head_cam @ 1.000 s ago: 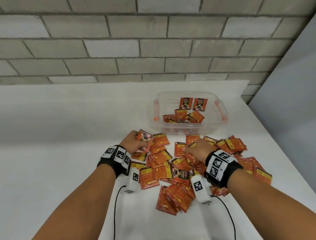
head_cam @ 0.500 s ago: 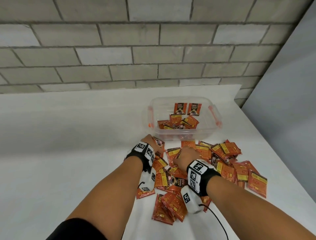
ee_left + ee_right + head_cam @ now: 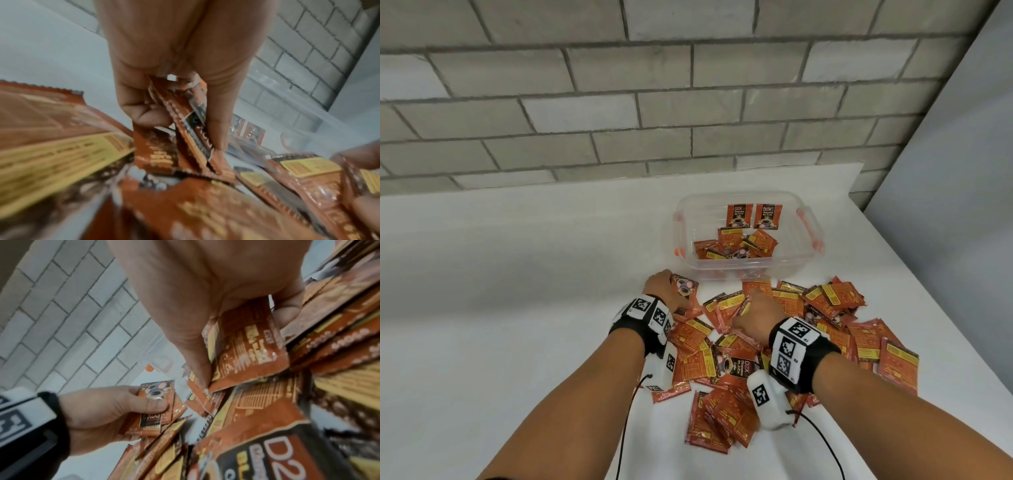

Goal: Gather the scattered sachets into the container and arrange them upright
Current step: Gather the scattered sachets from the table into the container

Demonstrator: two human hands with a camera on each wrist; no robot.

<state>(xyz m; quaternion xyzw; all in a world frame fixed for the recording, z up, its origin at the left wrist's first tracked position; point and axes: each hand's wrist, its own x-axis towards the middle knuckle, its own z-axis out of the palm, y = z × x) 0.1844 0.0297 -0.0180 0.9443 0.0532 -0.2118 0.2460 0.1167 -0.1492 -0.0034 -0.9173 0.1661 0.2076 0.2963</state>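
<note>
Orange coffee sachets (image 3: 832,329) lie scattered in a heap on the white table, just in front of a clear plastic container (image 3: 743,263). Inside the container two sachets (image 3: 753,216) stand upright against the far wall and several more lie loose on the bottom. My left hand (image 3: 671,294) at the heap's left edge grips a small stack of sachets (image 3: 156,404) between thumb and fingers. My right hand (image 3: 756,315) is down on the middle of the heap and pinches a sachet (image 3: 248,345) by its edges.
A grey brick wall (image 3: 688,102) runs behind the table, and a plain grey wall (image 3: 962,205) closes the right side. The table's right edge (image 3: 941,308) lies close to the heap. Bare white tabletop (image 3: 500,291) spreads to the left.
The head view has tilted and closed in. My left hand has shifted right and forward toward the container with its sachets; the right hand stays on the heap.
</note>
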